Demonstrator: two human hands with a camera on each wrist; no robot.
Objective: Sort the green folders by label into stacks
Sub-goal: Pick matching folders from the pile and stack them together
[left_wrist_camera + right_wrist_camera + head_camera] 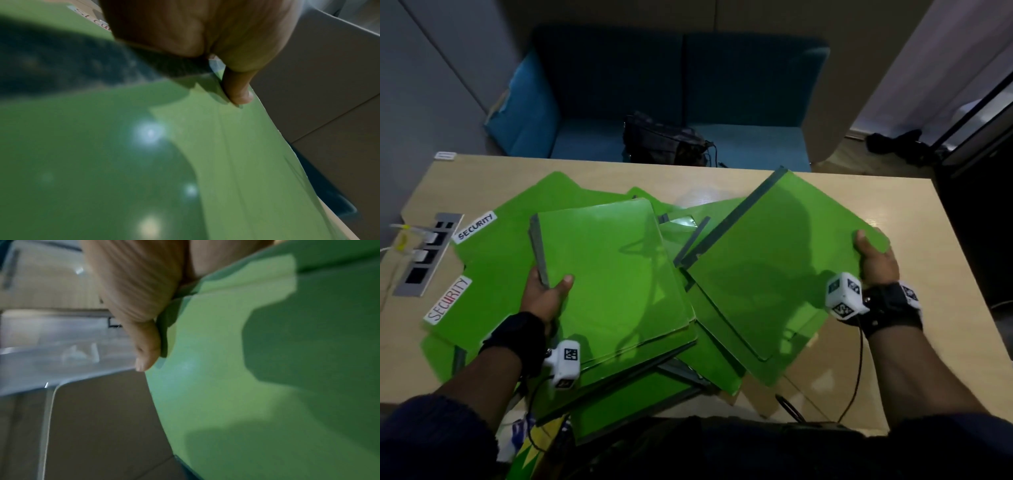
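Note:
Many green folders lie scattered over the wooden table (893, 192). My left hand (548, 291) grips a small stack of green folders (613, 274) at its left edge, thumb on top; the left wrist view shows that thumb (238, 91) pressing the green cover (185, 162). My right hand (873, 257) holds another green folder (777, 260) by its right corner, tilted above the pile, thumb (146, 347) on the cover (246, 386). Two folders at the left, a far one (517, 212) and a near one (493, 301), carry white SECURITY labels. Labels on the held folders are hidden.
A power socket strip (428, 253) with plugged chargers is set into the table's left side. Behind the table stands a blue sofa (681, 78) with a dark bag (664, 140). More green folders (633, 401) overhang the near table edge.

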